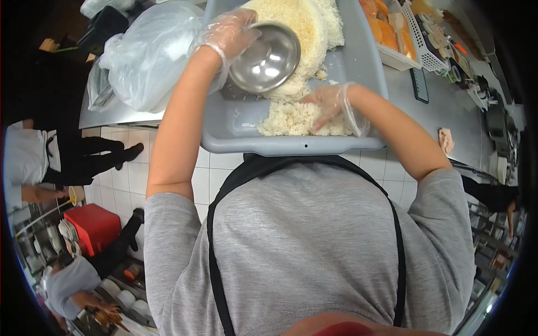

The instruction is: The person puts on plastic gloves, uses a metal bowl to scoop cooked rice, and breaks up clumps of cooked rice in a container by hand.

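Note:
A large grey tub (pixel 232 144) stands in front of me with a big mound of cooked rice (pixel 305 33) at its far side and a looser heap of rice (pixel 286 119) by the near wall. My left hand (pixel 232 33), in a clear plastic glove, grips the rim of a metal bowl (pixel 266 59). The bowl is tilted over the tub, against the edge of the mound. My right hand (pixel 330 106), also gloved, has its fingers spread in the near heap of rice, some fingertips hidden in the grains.
Left of the tub, a clear plastic bag (pixel 151 56) lies on the metal counter. To the right are a white container of orange food (pixel 392 33), a white basket (pixel 417 33) and a phone-like dark object (pixel 419 85). Other people (pixel 33 154) stand at the left, near a red box (pixel 92 227).

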Action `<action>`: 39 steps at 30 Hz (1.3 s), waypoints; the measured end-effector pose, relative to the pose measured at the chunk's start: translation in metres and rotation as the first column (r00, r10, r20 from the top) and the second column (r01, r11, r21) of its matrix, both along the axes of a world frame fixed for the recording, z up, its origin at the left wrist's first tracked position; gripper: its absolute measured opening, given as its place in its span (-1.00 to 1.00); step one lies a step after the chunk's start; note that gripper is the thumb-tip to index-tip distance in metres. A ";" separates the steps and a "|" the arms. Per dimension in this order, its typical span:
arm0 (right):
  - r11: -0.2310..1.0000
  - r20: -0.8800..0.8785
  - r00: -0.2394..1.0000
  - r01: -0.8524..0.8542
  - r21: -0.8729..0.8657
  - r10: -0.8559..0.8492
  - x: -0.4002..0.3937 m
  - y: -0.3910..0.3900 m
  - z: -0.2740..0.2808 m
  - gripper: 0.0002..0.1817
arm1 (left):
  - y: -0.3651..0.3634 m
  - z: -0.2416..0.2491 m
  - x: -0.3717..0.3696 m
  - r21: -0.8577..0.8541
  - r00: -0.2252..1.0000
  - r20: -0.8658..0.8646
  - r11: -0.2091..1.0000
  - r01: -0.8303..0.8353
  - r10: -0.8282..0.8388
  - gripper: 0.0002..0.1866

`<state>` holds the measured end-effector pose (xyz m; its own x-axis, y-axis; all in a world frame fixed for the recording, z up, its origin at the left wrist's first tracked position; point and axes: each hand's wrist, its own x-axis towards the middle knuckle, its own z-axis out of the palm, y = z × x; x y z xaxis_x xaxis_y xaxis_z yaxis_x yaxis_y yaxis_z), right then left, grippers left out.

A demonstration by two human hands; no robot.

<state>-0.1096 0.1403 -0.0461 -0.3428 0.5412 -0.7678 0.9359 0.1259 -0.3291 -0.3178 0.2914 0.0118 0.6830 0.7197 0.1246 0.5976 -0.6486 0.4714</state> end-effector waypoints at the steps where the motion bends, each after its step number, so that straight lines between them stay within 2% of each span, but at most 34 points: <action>1: 0.998 0.065 0.996 0.064 0.004 -0.064 -0.017 -0.009 0.024 0.05 | 0.006 -0.009 0.002 0.110 0.986 0.168 0.994 -0.003 -0.015 -0.71; 2: 0.997 0.072 0.994 0.076 0.005 -0.077 -0.024 -0.011 0.025 0.05 | 0.014 -0.018 0.005 0.110 0.984 0.175 0.994 0.008 -0.028 -0.71; 4: 0.990 0.070 0.988 0.142 -0.027 -0.140 -0.031 -0.012 0.021 0.03 | 0.026 -0.035 0.011 -0.128 0.846 0.512 0.987 -0.094 0.147 -0.80; 5: 0.988 0.073 0.987 0.149 -0.030 -0.146 -0.028 -0.009 0.013 0.03 | 0.031 -0.042 0.012 -0.132 0.846 0.513 0.987 -0.087 0.143 -0.80; 7: 0.973 -0.042 0.982 0.177 -0.149 -0.185 -0.020 -0.002 0.001 -0.01 | 0.037 -0.048 0.010 0.122 0.718 0.696 0.985 -0.121 0.002 -0.84; 8: 0.974 -0.036 0.983 0.174 -0.148 -0.181 -0.016 -0.002 -0.001 -0.01 | 0.038 -0.051 0.010 0.121 0.714 0.700 0.985 -0.125 0.005 -0.84; 10: 0.960 -0.014 0.972 0.231 -0.159 -0.236 -0.018 -0.001 0.008 -0.01 | 0.033 -0.052 0.006 -0.135 0.656 0.746 0.991 -0.017 0.113 -0.80; 11: 0.961 -0.015 0.974 0.222 -0.163 -0.228 -0.018 -0.001 0.012 -0.01 | 0.036 -0.055 0.003 -0.139 0.657 0.744 0.990 -0.026 0.121 -0.80; 12: 0.926 -0.051 0.945 0.304 -0.224 -0.323 -0.015 -0.002 0.017 -0.05 | 0.040 -0.061 0.000 -0.361 0.626 0.735 0.932 0.033 0.262 -0.80; 13: 0.879 -0.079 0.905 0.380 -0.287 -0.418 -0.014 -0.002 0.023 -0.08 | 0.040 -0.060 -0.002 -0.559 0.601 0.693 0.823 0.100 0.397 -0.79; 14: 0.880 -0.082 0.906 0.376 -0.288 -0.414 -0.015 -0.001 0.035 -0.08 | 0.040 -0.059 -0.002 -0.559 0.602 0.691 0.823 0.095 0.400 -0.79; 16: 0.716 -0.198 0.708 0.575 -0.396 -0.678 -0.016 -0.003 0.056 -0.14 | 0.029 -0.041 -0.002 -0.498 0.806 0.490 0.865 -0.052 0.331 -0.79; 17: 0.710 -0.309 0.642 0.591 -0.384 -0.702 -0.009 0.000 0.048 -0.22 | 0.027 -0.044 0.000 -0.503 0.810 0.483 0.862 -0.056 0.334 -0.79; 19: 0.707 -0.533 0.480 0.588 -0.394 -0.697 0.001 0.015 0.050 -0.26 | 0.020 -0.050 0.005 -0.671 0.776 0.546 0.719 0.179 0.315 -0.81; 21: 0.708 -0.709 0.415 0.686 -0.167 -0.570 -0.020 0.014 0.074 -0.31 | 0.015 -0.050 0.008 -0.729 0.830 0.471 0.661 0.177 0.297 -0.78; 22: 0.706 -0.709 0.412 0.687 -0.171 -0.573 -0.019 0.021 0.071 -0.31 | 0.014 -0.049 0.009 -0.776 0.872 0.405 0.608 0.168 0.275 -0.76; 23: 0.730 -0.738 0.551 0.673 0.118 -0.389 -0.016 0.034 0.065 -0.35 | 0.021 -0.056 0.010 -0.715 0.919 0.336 0.691 0.105 0.208 -0.76; 24: 0.722 -0.730 0.618 0.643 0.256 -0.292 -0.016 0.038 0.068 -0.36 | 0.018 -0.053 0.008 -0.717 0.919 0.332 0.690 0.100 0.213 -0.76; 25: 0.691 -0.703 0.683 0.607 0.393 -0.200 -0.018 0.042 0.074 -0.37 | 0.013 -0.043 0.005 -0.775 0.884 0.360 0.623 0.106 0.298 -0.76; 26: 0.707 -0.704 0.665 0.623 0.336 -0.251 -0.016 0.043 0.091 -0.36 | 0.009 -0.035 0.003 -0.826 0.842 0.379 0.551 0.121 0.384 -0.75; 27: 0.718 -0.700 0.647 0.637 0.280 -0.302 -0.016 0.040 0.102 -0.32 | 0.005 -0.031 0.005 -0.825 0.791 0.328 0.564 -0.026 0.516 -0.72; 28: 0.721 -0.699 0.648 0.636 0.276 -0.303 -0.016 0.035 0.102 -0.32 | 0.011 -0.039 0.007 -0.828 0.790 0.325 0.560 -0.028 0.520 -0.72; 30: 0.551 -0.657 0.559 0.795 0.253 -0.506 -0.012 0.023 0.104 -0.43 | 0.022 -0.054 0.014 -0.664 0.729 0.522 0.748 0.021 0.443 -0.71; 31: 0.678 -0.675 0.568 0.722 0.134 -0.471 -0.006 0.013 0.102 -0.57 | 0.024 -0.055 0.013 -0.668 0.726 0.520 0.744 0.018 0.450 -0.71; 32: 0.816 -0.556 0.686 0.578 0.024 -0.470 -0.012 0.010 0.099 -0.58 | 0.029 -0.054 0.013 -0.527 0.779 0.417 0.823 -0.212 0.468 -0.71; 33: 0.899 -0.437 0.792 0.422 -0.115 -0.427 -0.022 0.010 0.096 -0.59 | 0.030 -0.052 0.013 -0.330 0.808 0.306 0.852 -0.406 0.504 -0.71; 34: 0.972 -0.389 0.908 0.213 0.103 -0.157 -0.034 0.007 0.072 -0.60 | 0.033 -0.057 0.012 -0.333 0.811 0.303 0.853 -0.403 0.501 -0.71; 35: 0.953 -0.277 0.954 -0.029 0.300 0.116 -0.049 0.005 0.043 -0.59 | 0.040 -0.065 0.011 -0.351 0.803 0.358 0.866 -0.357 0.477 -0.75; 37: 0.981 -0.136 0.988 -0.053 0.185 0.079 -0.080 0.004 0.022 -0.48 | 0.044 -0.074 0.010 -0.363 0.793 0.411 0.879 -0.310 0.450 -0.78; 38: 0.981 -0.136 0.987 -0.053 0.187 0.080 -0.086 0.004 0.020 -0.48 | 0.045 -0.077 0.010 -0.494 0.762 0.486 0.854 -0.164 0.427 -0.79; 39: 0.976 -0.059 0.984 -0.154 0.155 0.165 -0.092 0.004 0.019 -0.45 | 0.043 -0.074 0.008 -0.598 0.718 0.557 0.802 -0.004 0.418 -0.80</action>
<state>-0.2012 0.1444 -0.0266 -0.4853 0.5819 -0.6526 0.8743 0.3248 -0.3606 -0.3098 0.3339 -0.0626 0.4004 0.9161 0.0221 0.1031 -0.0690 0.9923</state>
